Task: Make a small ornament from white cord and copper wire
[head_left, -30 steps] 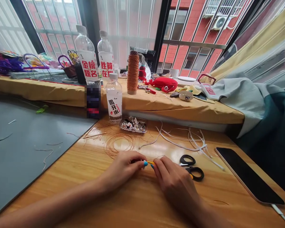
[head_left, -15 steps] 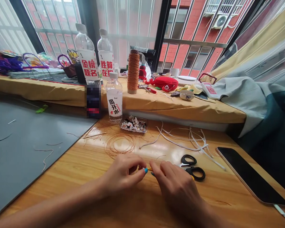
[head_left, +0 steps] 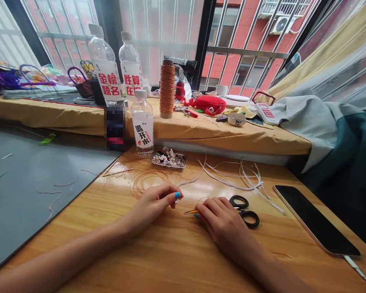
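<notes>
My left hand (head_left: 154,207) is closed in a pinch above the table, thumb with blue nail against the forefinger. Something tiny and whitish shows under those fingertips, too small to name. My right hand (head_left: 221,215) rests low over the wood, its fingers wrapped round yellow tweezers (head_left: 190,212) whose thin pointed end aims left at the other hand. A gap separates the tip from the left fingers. Black-handled scissors (head_left: 250,218) lie just beyond the right hand, their blades partly hidden. Behind the left hand is a loose coil of thin brown cord (head_left: 149,179).
A clear tray of small white and dark beads (head_left: 169,158) stands by a water bottle (head_left: 142,126). White cords (head_left: 232,181) lie at the back, a phone (head_left: 315,219) on a cable at right. A brown thread spool (head_left: 167,89) and red pouch (head_left: 211,104) occupy the ledge.
My hands have drawn apart: the left has lifted slightly away from the right, and the tweezers' tip now shows bare between them. The view has shifted a little.
</notes>
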`<act>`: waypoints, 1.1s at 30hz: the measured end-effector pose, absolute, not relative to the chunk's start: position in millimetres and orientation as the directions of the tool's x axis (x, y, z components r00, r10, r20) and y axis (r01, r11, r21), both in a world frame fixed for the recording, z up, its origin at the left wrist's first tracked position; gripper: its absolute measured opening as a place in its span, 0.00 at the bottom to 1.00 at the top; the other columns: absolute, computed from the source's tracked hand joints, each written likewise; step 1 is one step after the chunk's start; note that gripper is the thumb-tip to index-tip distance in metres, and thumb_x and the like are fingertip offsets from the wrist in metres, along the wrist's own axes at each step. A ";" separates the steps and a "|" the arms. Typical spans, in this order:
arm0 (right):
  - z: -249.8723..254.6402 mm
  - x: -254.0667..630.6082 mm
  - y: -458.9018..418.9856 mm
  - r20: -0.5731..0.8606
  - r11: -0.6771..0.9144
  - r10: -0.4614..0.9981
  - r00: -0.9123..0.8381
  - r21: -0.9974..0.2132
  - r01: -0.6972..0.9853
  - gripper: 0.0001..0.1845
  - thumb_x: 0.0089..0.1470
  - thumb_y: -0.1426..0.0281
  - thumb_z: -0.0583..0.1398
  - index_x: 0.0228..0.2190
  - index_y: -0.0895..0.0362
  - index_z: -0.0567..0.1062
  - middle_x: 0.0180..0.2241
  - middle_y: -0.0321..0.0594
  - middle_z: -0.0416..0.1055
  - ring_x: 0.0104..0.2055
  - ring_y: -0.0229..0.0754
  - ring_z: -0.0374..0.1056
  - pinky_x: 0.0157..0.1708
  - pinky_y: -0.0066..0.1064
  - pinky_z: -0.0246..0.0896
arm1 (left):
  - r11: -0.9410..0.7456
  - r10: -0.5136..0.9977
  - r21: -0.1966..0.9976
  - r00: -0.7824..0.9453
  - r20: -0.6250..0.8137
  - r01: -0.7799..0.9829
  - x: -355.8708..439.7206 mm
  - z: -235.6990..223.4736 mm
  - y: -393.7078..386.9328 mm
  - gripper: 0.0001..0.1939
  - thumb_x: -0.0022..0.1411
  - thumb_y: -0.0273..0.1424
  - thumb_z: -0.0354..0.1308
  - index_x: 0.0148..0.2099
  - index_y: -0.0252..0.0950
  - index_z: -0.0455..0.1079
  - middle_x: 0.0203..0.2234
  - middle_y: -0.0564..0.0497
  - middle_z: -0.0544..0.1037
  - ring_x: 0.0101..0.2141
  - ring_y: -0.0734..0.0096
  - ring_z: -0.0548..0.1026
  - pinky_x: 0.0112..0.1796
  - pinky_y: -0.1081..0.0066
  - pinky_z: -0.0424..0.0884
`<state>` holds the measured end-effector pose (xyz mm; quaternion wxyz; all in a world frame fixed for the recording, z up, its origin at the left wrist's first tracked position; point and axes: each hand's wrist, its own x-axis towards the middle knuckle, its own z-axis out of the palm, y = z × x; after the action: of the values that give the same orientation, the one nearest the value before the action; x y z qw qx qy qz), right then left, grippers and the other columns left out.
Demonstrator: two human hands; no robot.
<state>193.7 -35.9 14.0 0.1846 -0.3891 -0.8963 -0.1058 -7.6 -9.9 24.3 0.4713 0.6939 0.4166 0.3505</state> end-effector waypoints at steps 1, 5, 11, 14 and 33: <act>13.8 193.6 -36.1 0.413 0.680 0.658 -0.630 0.034 0.732 0.09 0.55 0.73 0.49 0.31 0.58 0.68 0.28 0.41 0.66 0.31 0.40 0.59 0.33 0.31 0.51 | -0.200 0.911 0.948 0.404 0.086 0.249 -7.5 23.2 -9.5 0.12 0.57 0.37 0.47 0.35 0.33 0.66 0.24 0.53 0.68 0.27 0.75 0.65 0.30 0.75 0.61; 13.6 194.0 -34.9 0.422 0.693 0.653 -0.630 0.004 0.721 0.09 0.55 0.72 0.49 0.31 0.59 0.69 0.28 0.41 0.66 0.32 0.40 0.60 0.34 0.32 0.53 | -0.163 0.917 0.959 0.394 0.061 0.232 -7.4 17.8 -7.4 0.12 0.58 0.36 0.47 0.34 0.33 0.64 0.21 0.55 0.66 0.21 0.79 0.62 0.23 0.78 0.58; 17.2 193.2 -38.3 0.471 0.710 0.636 -0.611 -0.047 0.703 0.12 0.55 0.67 0.49 0.38 0.59 0.68 0.33 0.45 0.68 0.35 0.41 0.63 0.36 0.35 0.59 | -0.098 0.888 0.985 0.459 0.022 0.143 -7.1 17.0 -10.8 0.15 0.57 0.40 0.47 0.33 0.32 0.64 0.18 0.56 0.65 0.17 0.83 0.57 0.19 0.80 0.52; 19.2 189.9 -45.6 0.500 0.690 0.681 -0.535 -0.191 0.699 0.15 0.55 0.67 0.50 0.43 0.60 0.65 0.38 0.46 0.67 0.39 0.41 0.64 0.37 0.33 0.61 | -0.055 0.808 0.993 0.588 -0.016 0.103 -6.8 21.2 -14.4 0.15 0.56 0.40 0.49 0.34 0.32 0.66 0.20 0.55 0.67 0.17 0.84 0.58 0.19 0.80 0.53; 27.7 182.9 -55.5 0.260 0.485 0.857 -0.444 -0.698 0.527 0.08 0.54 0.72 0.51 0.27 0.57 0.69 0.27 0.36 0.65 0.29 0.34 0.63 0.29 0.23 0.59 | 0.114 0.787 0.992 0.605 -0.120 0.048 1.7 11.9 -27.8 0.14 0.55 0.42 0.49 0.33 0.34 0.61 0.19 0.58 0.63 0.15 0.85 0.57 0.17 0.80 0.53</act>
<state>182.9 -55.5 27.7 0.3055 -0.4295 -0.8056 0.2706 1.7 -27.8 11.9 0.6613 0.6043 0.3457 0.2792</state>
